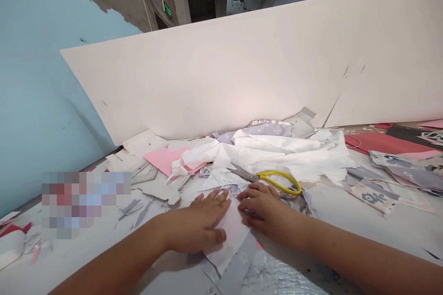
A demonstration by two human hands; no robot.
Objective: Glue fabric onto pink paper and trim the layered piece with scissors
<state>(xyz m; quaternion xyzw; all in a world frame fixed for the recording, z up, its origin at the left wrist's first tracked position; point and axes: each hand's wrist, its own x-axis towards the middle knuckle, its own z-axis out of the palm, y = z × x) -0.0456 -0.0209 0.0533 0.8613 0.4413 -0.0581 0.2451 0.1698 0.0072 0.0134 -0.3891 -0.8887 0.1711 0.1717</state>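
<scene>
My left hand (202, 223) lies flat with its fingers stretched out on a small pale pink fabric piece (232, 237) on the table. My right hand (265, 209) rests beside it, fingers bent and pressed down on the same piece's right edge. Under the pink piece lies a grey-lilac patterned strip (235, 269). Yellow-handled scissors (266, 177) lie just beyond my right hand, blades pointing left, on a heap of white cloth (277, 152).
A large white board (263, 64) stands tilted at the back of the table. Pink paper (164, 159), red sheets (380, 143) and flower-patterned fabric scraps (375, 196) lie scattered around. A blue wall (34, 92) is on the left.
</scene>
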